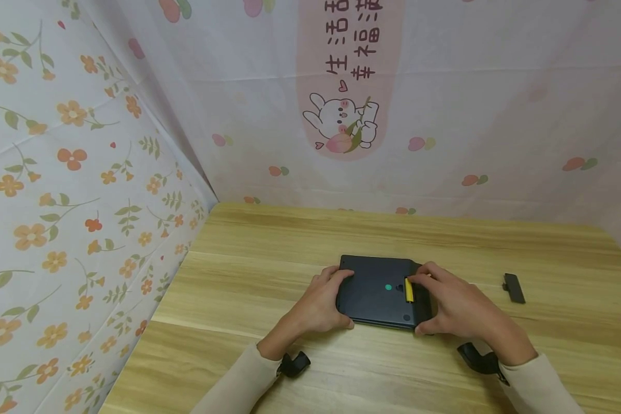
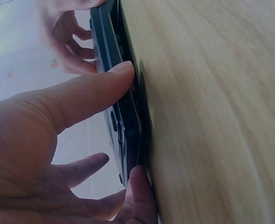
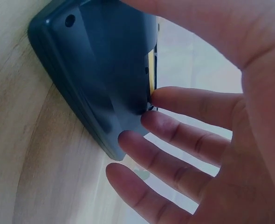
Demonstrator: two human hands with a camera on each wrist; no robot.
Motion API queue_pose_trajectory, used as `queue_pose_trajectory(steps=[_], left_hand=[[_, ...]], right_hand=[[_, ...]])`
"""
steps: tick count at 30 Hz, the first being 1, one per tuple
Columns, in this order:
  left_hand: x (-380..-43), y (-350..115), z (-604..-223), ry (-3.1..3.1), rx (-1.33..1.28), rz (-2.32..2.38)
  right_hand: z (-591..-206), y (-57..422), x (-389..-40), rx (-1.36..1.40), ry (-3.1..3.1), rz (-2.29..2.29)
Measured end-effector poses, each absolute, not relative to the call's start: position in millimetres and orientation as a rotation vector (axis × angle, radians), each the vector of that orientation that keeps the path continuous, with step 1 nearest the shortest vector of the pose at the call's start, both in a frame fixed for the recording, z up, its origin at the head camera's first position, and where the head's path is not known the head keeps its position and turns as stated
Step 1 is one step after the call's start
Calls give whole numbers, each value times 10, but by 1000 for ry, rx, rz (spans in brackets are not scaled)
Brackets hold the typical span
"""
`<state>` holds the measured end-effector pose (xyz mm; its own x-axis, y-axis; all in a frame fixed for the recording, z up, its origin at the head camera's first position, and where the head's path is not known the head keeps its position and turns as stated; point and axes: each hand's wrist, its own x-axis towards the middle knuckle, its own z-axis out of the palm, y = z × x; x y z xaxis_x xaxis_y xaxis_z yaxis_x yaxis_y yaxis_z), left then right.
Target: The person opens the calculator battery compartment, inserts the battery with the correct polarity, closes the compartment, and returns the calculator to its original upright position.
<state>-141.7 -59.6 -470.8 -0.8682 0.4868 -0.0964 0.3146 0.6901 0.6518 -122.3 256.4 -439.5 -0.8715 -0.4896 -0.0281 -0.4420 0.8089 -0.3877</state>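
Note:
A black calculator (image 1: 372,293) lies back side up on the wooden table, its battery slot uncovered. In that slot sits a yellow battery (image 1: 409,290), seen as a thin yellow strip in the right wrist view. My left hand (image 1: 318,299) grips the calculator's left end, thumb on the near edge and fingers around the far side. At the other end, my right hand (image 1: 455,302) holds the calculator with its thumb by the near corner. Its index fingertip touches the battery's upper end. The other right fingers reach toward the far edge, mostly hidden in the head view.
A small black battery cover (image 1: 514,288) lies on the table (image 1: 248,276) to the right of my right hand. A patterned cloth (image 1: 238,103) hangs behind the table, and a floral cloth (image 1: 77,218) hangs along the left side.

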Motion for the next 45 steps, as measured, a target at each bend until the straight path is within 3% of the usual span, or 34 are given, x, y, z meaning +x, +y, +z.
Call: queue_pose_trajectory(steps=[45], left_hand=[[-1406,-590,-4642,2602,574,971]], right_hand=[[-4365,2607,-1211,-734,2818,-632]])
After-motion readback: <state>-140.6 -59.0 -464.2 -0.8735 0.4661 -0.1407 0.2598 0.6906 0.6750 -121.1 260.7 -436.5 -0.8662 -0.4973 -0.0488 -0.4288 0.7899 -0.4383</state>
